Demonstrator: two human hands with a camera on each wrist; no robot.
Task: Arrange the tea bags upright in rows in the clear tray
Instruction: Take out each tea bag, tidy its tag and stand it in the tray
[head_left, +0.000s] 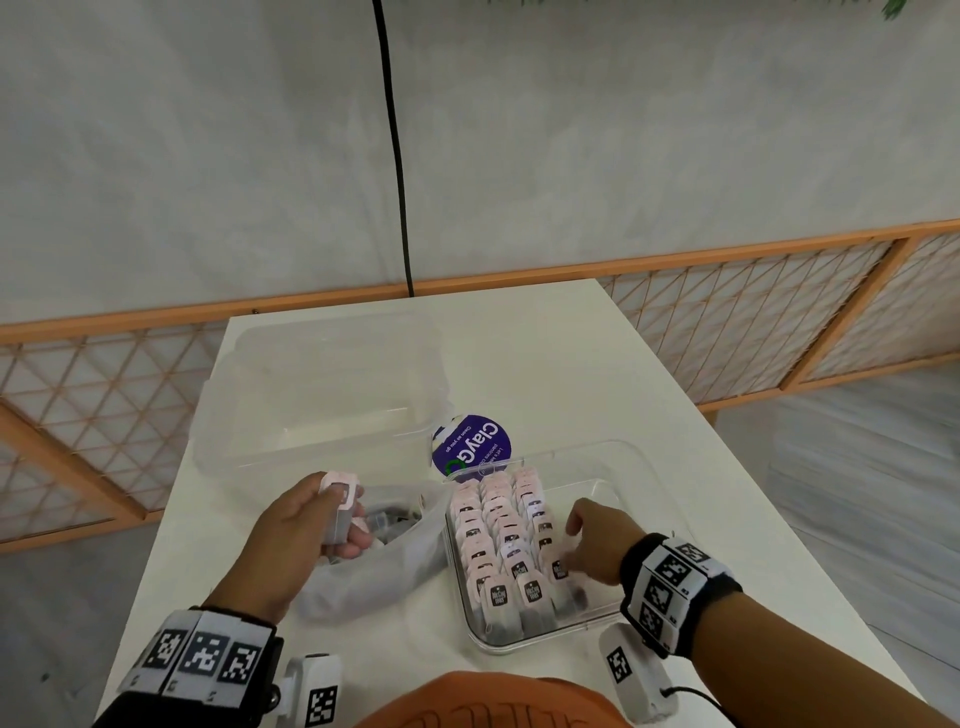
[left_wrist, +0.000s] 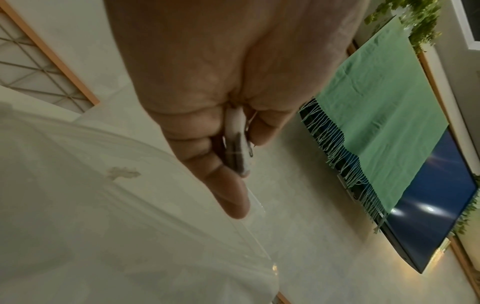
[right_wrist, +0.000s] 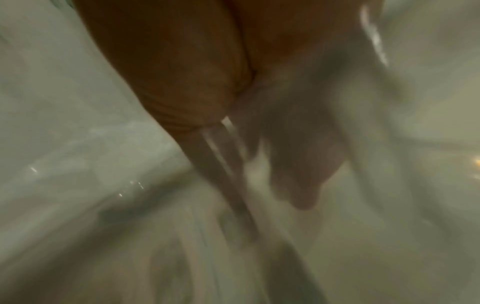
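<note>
The clear tray sits on the white table at the right, with three rows of upright pink-tagged tea bags filling its left part. My right hand is inside the tray at the near end of the right row. In the blurred right wrist view, my right hand seems to pinch a thin tea bag between thumb and fingers. My left hand hovers over a plastic bag and grips a small stack of tea bags. Edge-on, those tea bags show between the curled fingers.
A crumpled plastic bag holding more tea bags lies left of the tray. Behind it is a large clear lid or container and a round purple label. A black cable hangs at the wall. The table's edges are close on both sides.
</note>
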